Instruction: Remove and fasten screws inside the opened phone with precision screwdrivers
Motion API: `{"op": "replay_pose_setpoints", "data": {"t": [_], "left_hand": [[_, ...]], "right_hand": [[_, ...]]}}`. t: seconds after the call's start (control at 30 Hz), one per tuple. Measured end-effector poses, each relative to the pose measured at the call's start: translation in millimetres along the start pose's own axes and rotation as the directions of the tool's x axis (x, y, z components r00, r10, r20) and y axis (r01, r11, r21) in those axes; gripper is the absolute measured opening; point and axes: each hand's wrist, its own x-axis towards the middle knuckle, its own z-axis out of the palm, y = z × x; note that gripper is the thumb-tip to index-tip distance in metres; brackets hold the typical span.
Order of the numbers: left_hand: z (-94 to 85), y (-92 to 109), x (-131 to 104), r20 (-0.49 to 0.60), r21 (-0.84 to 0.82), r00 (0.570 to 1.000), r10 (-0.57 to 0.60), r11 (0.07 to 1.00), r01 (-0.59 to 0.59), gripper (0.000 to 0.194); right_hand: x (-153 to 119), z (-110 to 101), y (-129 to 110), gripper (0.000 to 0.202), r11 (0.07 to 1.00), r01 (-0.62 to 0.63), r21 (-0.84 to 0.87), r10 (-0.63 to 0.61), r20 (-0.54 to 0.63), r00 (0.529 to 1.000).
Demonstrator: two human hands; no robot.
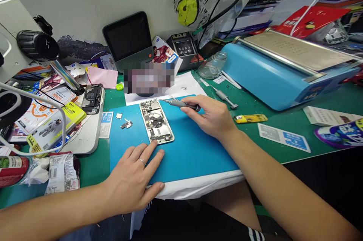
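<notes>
An opened smartphone body (155,122) with its inner parts exposed lies on a blue mat (195,157). My left hand (136,173) rests with its fingers spread, one fingertip at the phone's lower edge. In my right hand (211,114), pinched between thumb and fingers, is a slim screwdriver (181,103) with a grey and dark handle. Its thin tip points left, over the area by the phone's upper right corner. Left of the phone lie a small metal plate (119,115) and a small dark component (126,124).
A blue machine with a metal plate (255,70) stands at the right, near a glass jar (212,65). Another screwdriver (224,96) lies behind my right hand. On the left, a second opened phone (92,99) sits on a white microscope base (87,144). A tablet-like display (127,38) leans at the back.
</notes>
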Motion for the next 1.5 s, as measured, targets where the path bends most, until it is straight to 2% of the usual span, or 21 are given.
{"op": "replay_pose_setpoints", "data": {"t": [0.33,0.57,1.0,1.17,1.5], "left_hand": [[2.0,-0.3,0.6,-0.004,0.020,1.000,0.009,1.000,-0.009,0.064],[1.5,0.2,-1.5,-0.010,0.036,1.000,0.008,0.999,-0.007,0.063],[3.9,0.8,-2.0,-0.030,0.026,0.999,0.020,0.999,-0.019,0.063],[3.8,0.7,-2.0,-0.031,0.030,0.999,0.009,1.000,-0.008,0.063],[0.1,-0.5,-1.0,-0.018,0.036,0.999,0.034,0.999,-0.034,0.062]], "right_hand": [[4.1,0.1,0.3,0.004,0.995,0.098,-0.002,-0.096,-0.220,0.971],[1.1,-2.7,0.8,0.002,0.996,0.085,-0.014,-0.085,-0.281,0.956],[2.3,-5.2,-4.6,0.016,0.998,0.060,0.019,-0.057,-0.148,0.987],[6.3,-1.3,-3.9,0.020,0.998,0.060,0.022,-0.056,-0.136,0.989],[7.6,8.4,-5.2,0.053,0.995,-0.043,0.085,0.048,-0.055,0.997]]}}
